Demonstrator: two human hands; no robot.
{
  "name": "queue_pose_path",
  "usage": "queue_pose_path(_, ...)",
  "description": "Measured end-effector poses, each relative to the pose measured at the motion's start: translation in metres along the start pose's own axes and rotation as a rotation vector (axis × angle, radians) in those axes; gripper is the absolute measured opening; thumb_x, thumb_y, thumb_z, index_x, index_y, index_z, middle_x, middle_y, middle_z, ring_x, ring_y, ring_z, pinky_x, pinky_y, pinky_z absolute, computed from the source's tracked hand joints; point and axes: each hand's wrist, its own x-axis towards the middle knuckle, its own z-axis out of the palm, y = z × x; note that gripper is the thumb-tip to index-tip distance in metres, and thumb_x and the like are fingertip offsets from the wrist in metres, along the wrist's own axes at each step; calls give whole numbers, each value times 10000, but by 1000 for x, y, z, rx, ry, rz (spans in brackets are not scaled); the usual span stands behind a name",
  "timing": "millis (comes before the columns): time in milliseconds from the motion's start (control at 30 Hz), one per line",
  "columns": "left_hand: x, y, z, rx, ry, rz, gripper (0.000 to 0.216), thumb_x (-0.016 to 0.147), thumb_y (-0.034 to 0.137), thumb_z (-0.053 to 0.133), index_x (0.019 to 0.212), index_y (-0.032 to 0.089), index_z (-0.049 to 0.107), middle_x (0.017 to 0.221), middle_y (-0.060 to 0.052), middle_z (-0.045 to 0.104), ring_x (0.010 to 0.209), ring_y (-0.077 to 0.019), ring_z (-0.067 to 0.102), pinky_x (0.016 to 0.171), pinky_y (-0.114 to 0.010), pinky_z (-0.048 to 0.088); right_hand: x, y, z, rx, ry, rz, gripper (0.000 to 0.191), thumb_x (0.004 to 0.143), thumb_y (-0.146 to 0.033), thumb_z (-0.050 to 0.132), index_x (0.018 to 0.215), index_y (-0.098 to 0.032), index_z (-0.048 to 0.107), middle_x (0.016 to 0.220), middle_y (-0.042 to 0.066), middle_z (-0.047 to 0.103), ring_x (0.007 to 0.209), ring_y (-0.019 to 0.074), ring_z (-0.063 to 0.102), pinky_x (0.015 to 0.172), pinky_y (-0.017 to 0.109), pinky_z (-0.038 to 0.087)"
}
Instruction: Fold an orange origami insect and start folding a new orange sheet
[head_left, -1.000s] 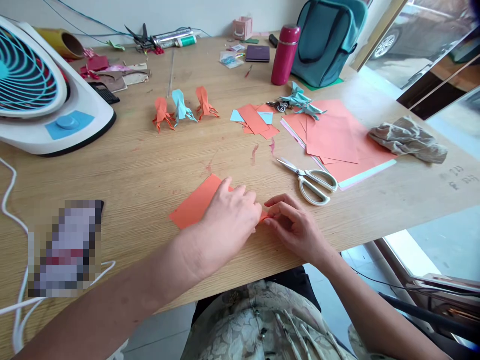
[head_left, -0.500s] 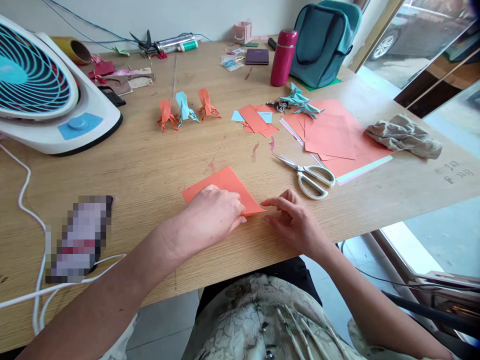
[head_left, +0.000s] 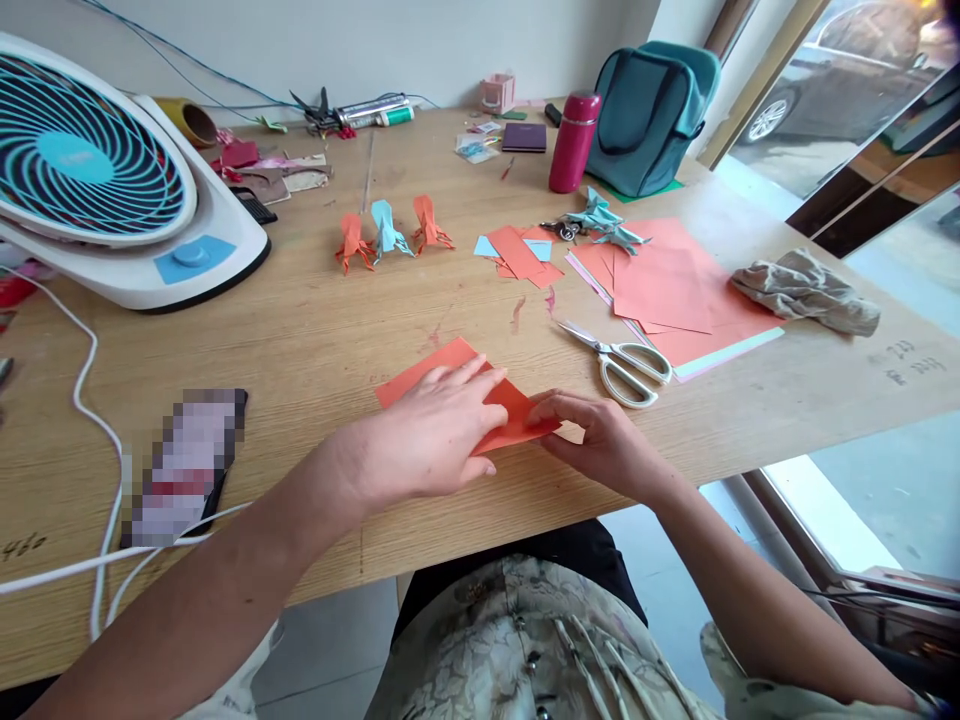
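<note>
- The left hand (head_left: 439,425) lies flat over the orange sheet (head_left: 517,408), fingers spread and pressing; it grips nothing.
- The right hand (head_left: 592,435) seems to pinch the sheet's right-hand corner between thumb and fingers; the thumb tip is partly hidden.
- The sheet is under the left palm and reaches across to the right fingertips, on the table (head_left: 300,335); its far left part shows beyond the left hand.
- The step in hand looks like shaping or folding that corner by hand; whether a crease is there, I cannot tell.
- The next move, as I judge it, calls for a steady left palm and a light right pinch, so that the sheet neither slips nor wrinkles.
- Just beyond the right hand lie white-handled scissors (head_left: 604,350), held by neither hand.
- Past the scissors is a stack of larger orange sheets (head_left: 664,290), with a crumpled cloth (head_left: 806,292) to its right.
- Ahead of both hands are small paper strips (head_left: 516,250); farther left stand three folded paper figures (head_left: 386,228), two orange and one blue.
- Left of the left hand, beyond the wrist, lies a phone (head_left: 187,455), its screen blurred.
</note>
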Motion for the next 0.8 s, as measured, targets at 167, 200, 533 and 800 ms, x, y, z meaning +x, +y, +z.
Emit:
queue_pose_path(167, 10, -17, 1, -173, -61, 139, 203, 846, 367, 693, 985, 223, 665, 1614, -77, 323, 1542, -355, 60, 1195, -605, 100, 0, 3, -10, -9, -40, -85, 101, 911, -165, 626, 973, -206, 694, 1120, 60, 702, 963, 166, 665, 860, 305, 513)
queue_pose_path(200, 11, -19, 1, -192, -51, 150, 167, 851, 359, 685, 940, 220, 661, 1564, -69, 401, 1537, -349, 106, 1193, -608, 90, 0, 4, -11, -10, -36, -86, 82, 915, -183, 632, 963, -203, 694, 1104, 61, 707, 961, 168, 667, 861, 306, 514)
queue_pose_path(533, 8, -38, 3, -274, 81, 43, 197, 891, 380, 576, 831, 214, 664, 1018, -19, 658, 903, -195, 617, 883, -353, 435, 20, 22, -13, 273, -33, 123, 103, 916, -261, 634, 978, -191, 676, 1015, 65, 729, 964, 193, 684, 873, 324, 540)
queue_pose_path(800, 5, -46, 7, -313, 137, -139, 217, 881, 386, 573, 883, 240, 734, 978, -6, 692, 864, -184, 626, 725, -319, 420, 51, 15, -19, 233, -160, 153, 158, 877, -280, 665, 1005, -192, 639, 1119, 81, 693, 863, 178, 710, 772, 316, 559)
